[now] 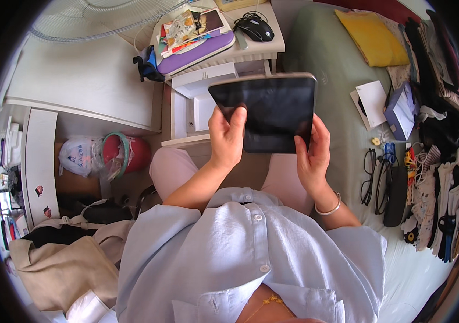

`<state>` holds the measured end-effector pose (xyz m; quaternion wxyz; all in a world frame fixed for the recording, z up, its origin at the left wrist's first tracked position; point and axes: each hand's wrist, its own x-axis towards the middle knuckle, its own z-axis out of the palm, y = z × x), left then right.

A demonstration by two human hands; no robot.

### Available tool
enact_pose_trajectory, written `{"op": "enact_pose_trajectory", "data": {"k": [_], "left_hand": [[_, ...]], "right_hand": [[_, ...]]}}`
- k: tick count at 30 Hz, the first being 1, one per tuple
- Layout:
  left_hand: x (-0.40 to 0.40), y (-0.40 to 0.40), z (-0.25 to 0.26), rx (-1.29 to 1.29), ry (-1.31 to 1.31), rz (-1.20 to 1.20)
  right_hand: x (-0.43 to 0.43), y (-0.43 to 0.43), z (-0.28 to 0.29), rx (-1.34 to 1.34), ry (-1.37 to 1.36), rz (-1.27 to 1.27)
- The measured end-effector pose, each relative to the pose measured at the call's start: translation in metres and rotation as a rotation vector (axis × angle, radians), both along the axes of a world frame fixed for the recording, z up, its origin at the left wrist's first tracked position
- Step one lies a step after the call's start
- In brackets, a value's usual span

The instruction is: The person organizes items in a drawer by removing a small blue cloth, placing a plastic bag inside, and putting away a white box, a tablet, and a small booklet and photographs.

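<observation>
A black tablet [274, 111] with a dark, glossy screen is held up before me above my knees. My left hand [227, 135] grips its left side, thumb on the face. At its lower right edge is my right hand [313, 151], the thumb at the rim and the fingers behind. A bangle is on my right wrist. Behind the tablet stands an open white drawer [179, 117] with a white box lid [203, 80] across it.
A nightstand [275, 44] bears a black mouse [255, 27] and a purple case [197, 52] under papers. Left are a red bin [136, 155], a plastic bag [77, 156] and a beige bag [68, 270]. Eyeglasses [368, 176], a dark case [396, 196] and folded clothes [451, 202] lie on the bed at right.
</observation>
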<state>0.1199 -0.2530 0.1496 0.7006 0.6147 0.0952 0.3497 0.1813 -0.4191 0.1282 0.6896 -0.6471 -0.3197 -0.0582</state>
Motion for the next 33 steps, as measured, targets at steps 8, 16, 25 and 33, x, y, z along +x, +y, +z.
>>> {"op": "enact_pose_trajectory", "data": {"k": [8,16,25,33], "left_hand": [[-0.009,0.000,0.007,0.315,-0.089,0.015],[-0.012,0.003,0.008,0.393,-0.078,0.017],[-0.011,0.003,0.013,0.247,0.165,-0.189],[-0.005,0.001,0.014,-0.184,0.306,-0.465]], "right_hand": [[0.002,0.000,-0.012,-0.039,0.043,0.001],[0.001,0.001,-0.006,-0.044,0.053,0.012],[0.022,-0.015,0.025,0.120,0.071,0.074],[0.032,-0.022,0.025,0.085,0.132,0.090]]}}
